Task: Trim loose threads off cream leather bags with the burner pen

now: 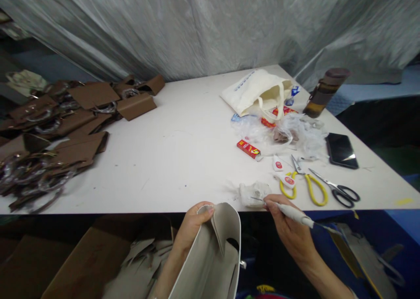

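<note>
An unfinished pale grey bag (205,272) is held below the table's front edge, its open mouth facing up. My left hand (192,224) grips its upper left rim, thumb pressed on the edge. To the right, my right hand (290,233) is closed around a white-handled tool (297,214) with a thin metal tip. That tip points left, over a crumpled white wad (254,190) at the table edge; whether they touch I cannot tell. Nearby on the table are yellow-handled scissors (316,189), black-handled scissors (343,193) and two small white pieces with red labels (278,164).
Brown handbags (95,93) are heaped on the table's left. Towards the right are a cream tote bag (243,91), clear plastic wrap (310,135), a red box (248,149), a phone (342,150) and a drink bottle (326,91). A cardboard box (88,255) stands below the front edge.
</note>
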Available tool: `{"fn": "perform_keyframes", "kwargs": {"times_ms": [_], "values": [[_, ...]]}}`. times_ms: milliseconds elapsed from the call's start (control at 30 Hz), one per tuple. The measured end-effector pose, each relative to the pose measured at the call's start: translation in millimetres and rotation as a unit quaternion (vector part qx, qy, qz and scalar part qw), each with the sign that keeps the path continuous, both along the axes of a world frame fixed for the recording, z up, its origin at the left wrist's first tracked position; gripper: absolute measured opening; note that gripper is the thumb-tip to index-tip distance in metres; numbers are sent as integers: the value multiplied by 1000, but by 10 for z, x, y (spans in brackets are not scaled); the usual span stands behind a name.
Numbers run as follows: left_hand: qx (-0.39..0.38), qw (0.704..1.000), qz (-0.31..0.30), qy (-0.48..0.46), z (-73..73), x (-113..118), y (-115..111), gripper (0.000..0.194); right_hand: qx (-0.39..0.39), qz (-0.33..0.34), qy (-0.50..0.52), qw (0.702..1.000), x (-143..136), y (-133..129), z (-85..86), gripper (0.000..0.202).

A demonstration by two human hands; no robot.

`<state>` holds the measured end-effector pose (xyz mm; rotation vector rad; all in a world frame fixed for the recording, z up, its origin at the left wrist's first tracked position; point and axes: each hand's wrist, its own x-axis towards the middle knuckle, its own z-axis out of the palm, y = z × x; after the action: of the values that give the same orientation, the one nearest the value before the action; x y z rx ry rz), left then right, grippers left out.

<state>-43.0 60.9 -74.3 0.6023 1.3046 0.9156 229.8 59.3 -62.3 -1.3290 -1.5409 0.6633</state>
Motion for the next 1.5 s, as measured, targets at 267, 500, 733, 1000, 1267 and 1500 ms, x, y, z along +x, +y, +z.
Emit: {"fn": "perform_keyframes", "kwargs": {"times_ms": [267, 500, 733, 1000, 1267, 1500], "values": [[-23, 999, 8, -48, -181, 200, -166, 47, 22, 33, -42, 998, 6, 5, -32, 16], [-33, 999, -25, -24, -18, 250, -136, 47, 32, 47, -59, 997, -11, 35, -95, 16], [-45, 997, -53, -29, 18, 281, -102, 49, 4, 10, -2, 1000, 2, -4, -38, 19], [-58, 993, -68, -73, 63, 258, -99, 46, -123, 122, 159, 972, -257, -127, 39, 35], [-55, 992, -64, -95, 85, 211, -123, 46, -146, 143, 157, 966, -324, -167, -2, 35], [-53, 991, -67, -103, 23, 208, -143, 48, -140, 154, 142, 968, -354, -138, 38, 36]]}}
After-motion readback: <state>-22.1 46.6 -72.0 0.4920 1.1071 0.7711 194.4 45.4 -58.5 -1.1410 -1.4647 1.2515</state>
